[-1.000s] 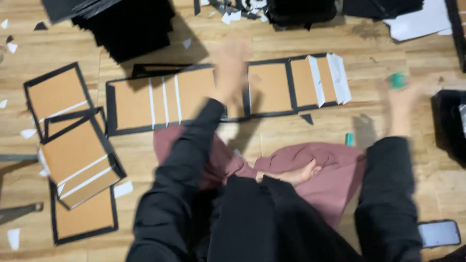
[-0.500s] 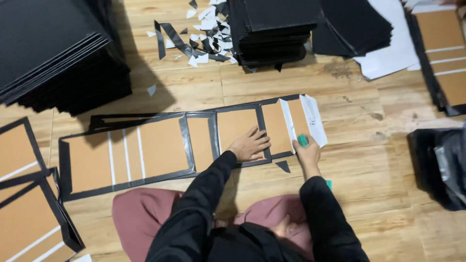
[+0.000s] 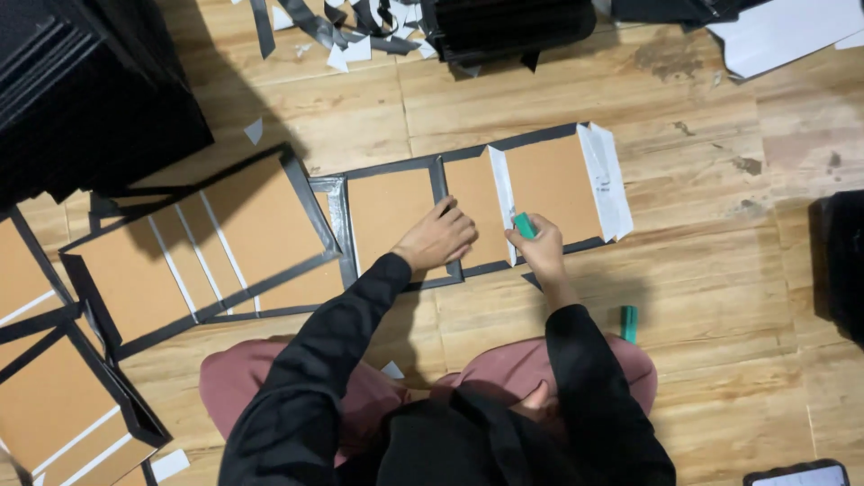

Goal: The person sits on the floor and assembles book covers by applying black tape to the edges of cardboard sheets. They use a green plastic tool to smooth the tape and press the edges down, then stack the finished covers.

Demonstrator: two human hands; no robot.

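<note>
A long strip of brown cardboard panels [image 3: 387, 211] edged with black tape lies on the wooden floor in front of me. My left hand [image 3: 438, 238] presses down on the black tape between two panels, fingers curled. My right hand [image 3: 538, 247] grips a small green tool [image 3: 524, 225] against a white strip on the panel to the right. The strip's left end [image 3: 229, 243] is lifted and tilted off the floor. White backing paper [image 3: 605, 180] sticks out at the right end.
A second green tool [image 3: 628, 324] lies by my right knee. Stacks of black boards [image 3: 81, 90] stand at the left and top [image 3: 504, 27]. Taped panels [image 3: 54, 396] lie at the lower left, paper scraps [image 3: 342, 40] at the top, a phone [image 3: 796, 474] at bottom right.
Both hands have come in onto the panel strip, the right one bringing the green tool from out at the right. The strip's left end now lifts off the floor.
</note>
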